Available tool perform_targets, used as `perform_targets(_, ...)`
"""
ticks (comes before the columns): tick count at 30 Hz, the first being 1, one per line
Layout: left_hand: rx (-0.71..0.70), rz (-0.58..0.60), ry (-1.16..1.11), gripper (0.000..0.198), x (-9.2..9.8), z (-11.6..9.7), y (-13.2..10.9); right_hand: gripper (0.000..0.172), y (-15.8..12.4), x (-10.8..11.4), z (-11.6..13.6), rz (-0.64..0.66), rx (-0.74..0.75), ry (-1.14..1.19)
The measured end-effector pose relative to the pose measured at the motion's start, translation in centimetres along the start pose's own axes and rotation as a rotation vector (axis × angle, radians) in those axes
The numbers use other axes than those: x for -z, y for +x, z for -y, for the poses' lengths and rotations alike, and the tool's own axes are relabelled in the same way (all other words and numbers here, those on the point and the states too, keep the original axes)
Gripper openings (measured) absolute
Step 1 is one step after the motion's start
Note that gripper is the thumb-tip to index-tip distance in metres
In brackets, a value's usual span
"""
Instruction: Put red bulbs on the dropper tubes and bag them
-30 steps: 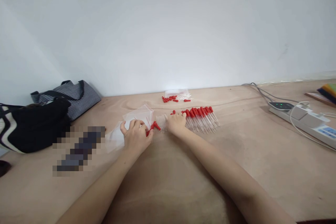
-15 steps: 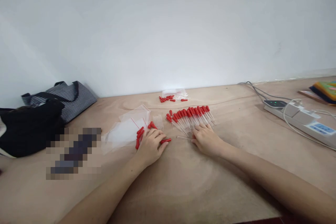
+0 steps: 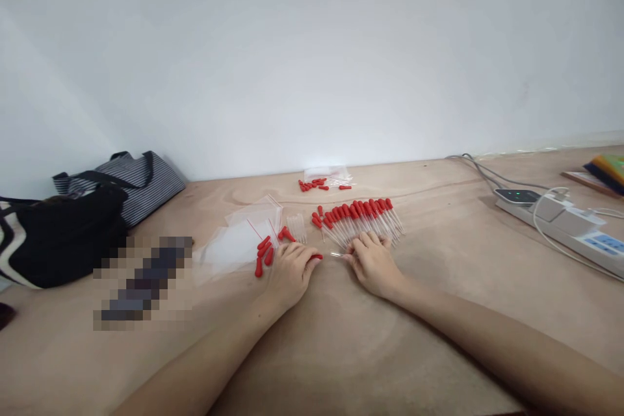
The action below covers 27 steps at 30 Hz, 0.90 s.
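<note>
My left hand (image 3: 294, 271) pinches a red rubber dropper bulb (image 3: 316, 257), its end poking out toward the right. Facing it across a small gap, my right hand (image 3: 373, 265) is closed on a clear glass dropper tube (image 3: 337, 255), whose free end points left at the bulb. Just beyond my right hand lies a row of droppers (image 3: 358, 211) with red bulbs fitted on clear tubes. Left of my left hand are several loose red bulbs (image 3: 268, 256). A few bare tubes (image 3: 296, 226) lie behind it.
Clear zip bags (image 3: 234, 244) are spread at the left. More bulbs (image 3: 312, 184) and tubes lie near the wall by another bag. A black bag (image 3: 68, 237) and a striped bag (image 3: 151, 188) stand far left; a power strip (image 3: 560, 221) with cables lies right.
My hands have come closer together, bringing the bulb and the tube's end nearer each other. The view has shifted slightly.
</note>
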<state>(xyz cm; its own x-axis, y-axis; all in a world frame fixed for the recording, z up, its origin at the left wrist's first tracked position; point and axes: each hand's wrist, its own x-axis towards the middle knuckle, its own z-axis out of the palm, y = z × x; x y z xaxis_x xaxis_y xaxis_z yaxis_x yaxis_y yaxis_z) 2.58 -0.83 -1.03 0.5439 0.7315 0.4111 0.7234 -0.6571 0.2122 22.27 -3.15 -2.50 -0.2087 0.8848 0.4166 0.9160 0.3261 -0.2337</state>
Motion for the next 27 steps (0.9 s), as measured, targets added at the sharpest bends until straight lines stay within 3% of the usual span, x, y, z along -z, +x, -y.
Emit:
perform_targets(7,-0.02,-0.047,-0.019,0.015,-0.1,-0.1,-0.1,0.014,0.2,0.5,1.1,0.0,0.006,0.091)
perform_targets(18,-0.035,-0.135,-0.123,0.011,0.1,-0.4,-0.2,0.02,-0.1,0.5,0.9,-0.043,0.155,0.26)
perform_targets(27,-0.069,-0.14,-0.119,0.012,0.3,-0.8,-0.4,0.018,-0.1,0.3,1.0,-0.091,0.26,0.097)
